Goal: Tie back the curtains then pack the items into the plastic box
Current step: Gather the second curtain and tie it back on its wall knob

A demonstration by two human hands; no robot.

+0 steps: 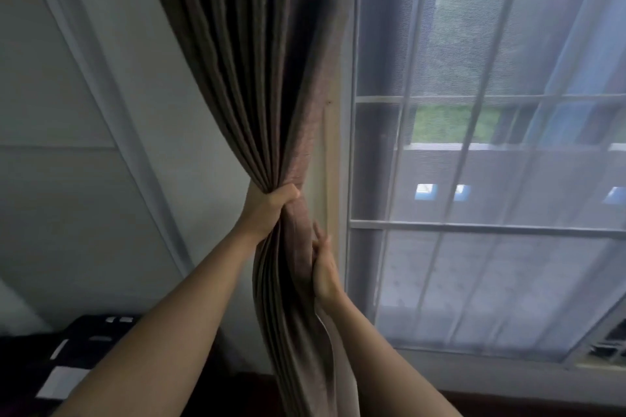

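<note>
Grips the gathered brown curtain point(257, 78) at mid-frame with the left hand point(267, 210), fingers wrapped tight round the pleats. Lays the right hand point(321, 267) just lower right along the curtain's edge, fingers straight, touching fabric. Pale wall point(67, 179) left; black-and-white object point(67, 366) lower left; barred, screened window point(491, 179) right.

Left hand point(267, 210), right hand point(323, 264) on curtain point(257, 95)

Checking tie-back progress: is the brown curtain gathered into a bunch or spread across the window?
Gathered: the left hand grips the curtain into one tight bunch beside the window; no tie visible.
</note>
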